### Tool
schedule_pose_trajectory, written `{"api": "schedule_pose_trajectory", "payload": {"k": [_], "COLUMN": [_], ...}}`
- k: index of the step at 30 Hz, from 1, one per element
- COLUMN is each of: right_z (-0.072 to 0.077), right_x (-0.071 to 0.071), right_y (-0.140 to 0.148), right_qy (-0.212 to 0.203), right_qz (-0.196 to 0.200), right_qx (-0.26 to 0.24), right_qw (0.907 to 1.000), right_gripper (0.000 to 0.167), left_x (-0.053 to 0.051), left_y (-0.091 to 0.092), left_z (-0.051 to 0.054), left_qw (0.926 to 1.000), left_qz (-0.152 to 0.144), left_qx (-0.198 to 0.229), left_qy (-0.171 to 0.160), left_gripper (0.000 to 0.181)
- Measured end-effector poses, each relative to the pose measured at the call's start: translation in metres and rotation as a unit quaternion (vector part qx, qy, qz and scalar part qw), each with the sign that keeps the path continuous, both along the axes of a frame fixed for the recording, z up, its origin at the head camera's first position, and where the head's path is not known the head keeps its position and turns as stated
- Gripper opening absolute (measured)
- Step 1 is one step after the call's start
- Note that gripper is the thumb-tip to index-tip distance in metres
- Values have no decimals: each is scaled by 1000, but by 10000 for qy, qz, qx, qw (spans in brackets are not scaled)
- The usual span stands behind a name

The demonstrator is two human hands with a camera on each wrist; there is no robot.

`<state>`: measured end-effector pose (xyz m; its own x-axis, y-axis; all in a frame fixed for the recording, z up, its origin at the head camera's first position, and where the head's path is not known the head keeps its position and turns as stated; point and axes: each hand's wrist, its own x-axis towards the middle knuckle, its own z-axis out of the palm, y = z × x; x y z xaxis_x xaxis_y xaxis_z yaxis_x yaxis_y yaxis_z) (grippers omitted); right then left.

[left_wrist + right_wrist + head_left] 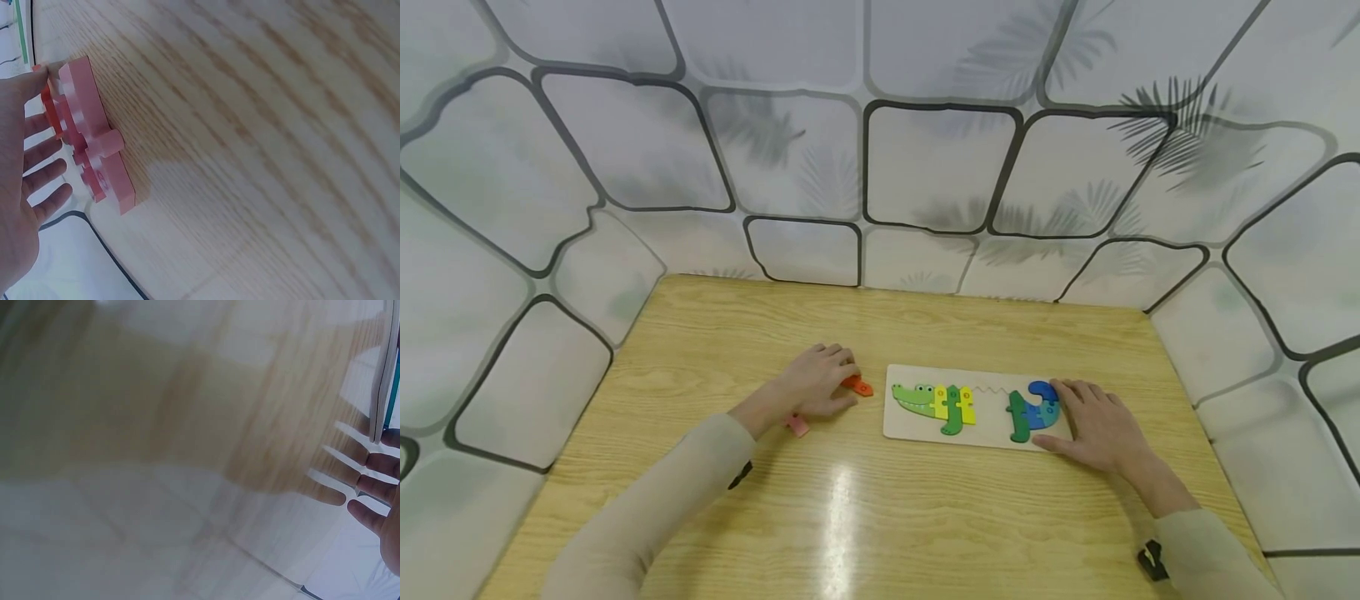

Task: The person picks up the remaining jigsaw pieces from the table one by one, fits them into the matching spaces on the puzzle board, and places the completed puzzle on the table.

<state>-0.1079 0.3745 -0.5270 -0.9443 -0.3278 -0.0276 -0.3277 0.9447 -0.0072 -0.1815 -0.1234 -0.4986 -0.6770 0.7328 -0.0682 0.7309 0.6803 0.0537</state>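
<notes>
My left hand (822,381) curves over an orange piece (866,389), thumb and index finger at its sides. Pink pieces (94,119) lie beneath the palm, one pink end (797,425) showing beside the wrist. On the pale puzzle board (925,432) are a green crocodile head (915,400), yellow pieces (967,407), green leg pieces (953,410) and blue tail pieces (1043,390). My right hand (1103,425) rests at the board's right end, thumb at the lower edge and extended fingers at the top corner. In the right wrist view its fingers (382,464) are spread by the board's edge.
The wooden table (760,517) stretches around the board and hands. Patterned walls (940,167) enclose its back and both sides. A zigzag outline marks the bare part of the board between the yellow pieces and the right green leg.
</notes>
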Motion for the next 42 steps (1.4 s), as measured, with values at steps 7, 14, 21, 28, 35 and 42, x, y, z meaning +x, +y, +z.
{"api": "schedule_pose_trajectory", "payload": {"k": [7, 14, 21, 28, 35, 42], "right_z": [-1, 0, -1, -1, -3, -4], "right_x": [0, 0, -1, -1, -1, -1], "right_y": [0, 1, 1, 2, 3, 3], "right_qy": [1, -57, -68, -45, -31, -10], "right_qz": [-8, -6, -2, 1, 10, 31], "right_qx": [-28, 17, 26, 35, 44, 18], "right_qw": [10000, 10000, 10000, 10000, 10000, 10000], "right_gripper": [109, 109, 110, 110, 110, 109], "left_x": [1, 2, 2, 1, 2, 4], "left_y": [1, 5, 7, 8, 7, 5], "left_z": [0, 2, -1, -5, -6, -5], "left_qw": [9999, 9999, 9991, 9977, 9969, 9984], "left_qz": [-57, -34, -104, -82, -37, 71], "left_qx": [36, 23, 84, 95, 7, -18], "left_qy": [127, 141, 404, 665, 788, 557], "left_gripper": [50, 46, 41, 41, 42, 40]}}
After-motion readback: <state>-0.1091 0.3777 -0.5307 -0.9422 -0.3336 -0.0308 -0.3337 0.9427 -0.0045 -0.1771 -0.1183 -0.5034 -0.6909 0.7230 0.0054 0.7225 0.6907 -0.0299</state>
